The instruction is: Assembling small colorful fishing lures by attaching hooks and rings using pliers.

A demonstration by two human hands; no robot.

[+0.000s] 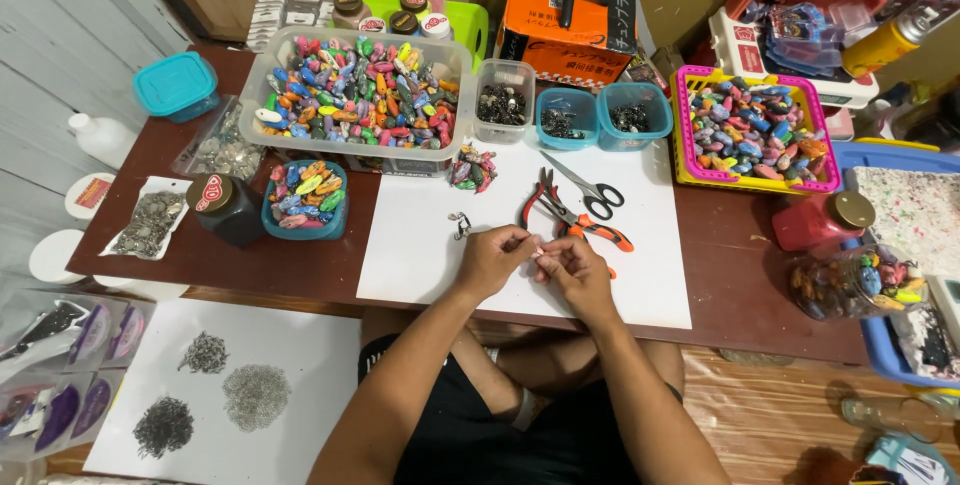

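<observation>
My left hand and my right hand meet over a white sheet of paper on the low brown table. Their fingertips pinch a tiny pale piece between them; what it is I cannot tell. Just beyond my right hand lie orange-handled pliers and black-handled scissors. A small metal fitting rests on the paper to the left of my left hand. A little heap of colourful beads sits at the paper's far edge.
A big clear tub of colourful beads, a teal bowl of beads, a pink-and-yellow basket of beads, small tubs of metal parts, a dark jar. Piles of metal rings on white paper lie on the floor at left.
</observation>
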